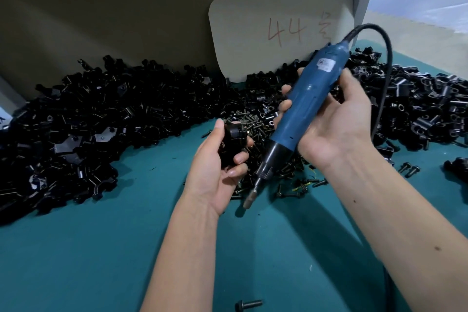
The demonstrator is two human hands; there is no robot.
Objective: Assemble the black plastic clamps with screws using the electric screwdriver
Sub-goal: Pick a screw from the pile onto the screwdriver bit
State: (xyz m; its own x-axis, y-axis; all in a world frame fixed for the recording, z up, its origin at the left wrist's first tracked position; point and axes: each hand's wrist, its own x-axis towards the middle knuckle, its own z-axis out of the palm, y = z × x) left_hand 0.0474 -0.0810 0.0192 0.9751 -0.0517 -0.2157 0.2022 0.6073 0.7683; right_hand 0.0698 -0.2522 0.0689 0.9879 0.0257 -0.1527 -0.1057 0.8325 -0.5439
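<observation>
Gripping the screwdriver (301, 106) bit-down-left, right hand (336, 119); left hand (217, 159) clutches a clamp (231, 142).

teal table (101, 248) under clamps (101, 114), screws (253, 126)

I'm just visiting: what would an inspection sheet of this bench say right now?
Surface: teal mat.
Job's things: black clamp in left hand; blue electric screwdriver in right hand, bit pointing down, off the clamp; screw pile between them.
Clutter: heaps of clamp parts; a stray screw near the front edge.
Grippers: both hands gripping.
Cables: black cord from the screwdriver.
Surroundings: card marked 44.
</observation>
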